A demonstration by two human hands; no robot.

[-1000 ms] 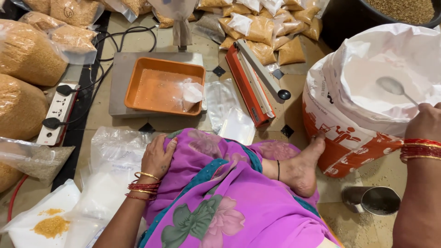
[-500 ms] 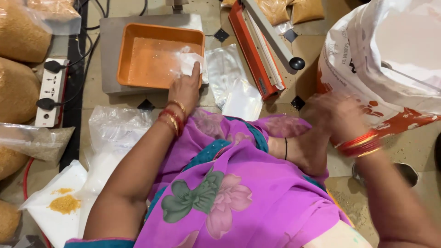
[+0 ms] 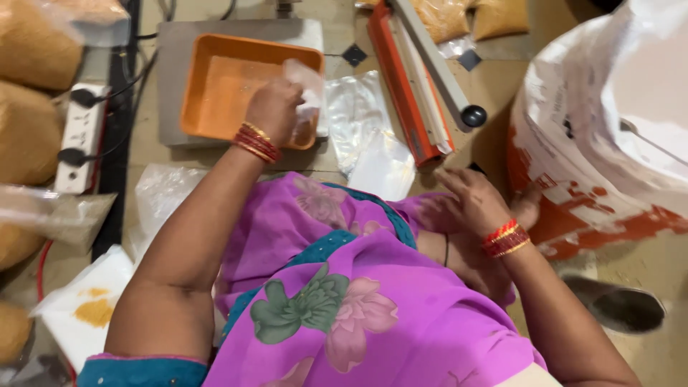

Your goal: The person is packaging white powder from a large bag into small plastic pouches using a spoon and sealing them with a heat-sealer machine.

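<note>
A: Sitting on a tan tiled floor with small dark diamond insets, is that the whole setting?

B: Yes, no tabletop. A grey flat scale platform lies at 11 o'clock, carrying a shallow orange plastic tray.

A: And the packages?

B: Clear bags filled with yellow-brown grain are stacked along 9 o'clock, more at 12 o'clock. A big white woven sack with orange print stands at 3 o'clock. Empty clear plastic pouches lie just right of the tray, beside a long orange heat sealer.

A: The hands?

B: The left hand is closed around a small clear plastic bag over the tray. The right hand rests with fingers spread, holding nothing, near the sack's base.
</note>
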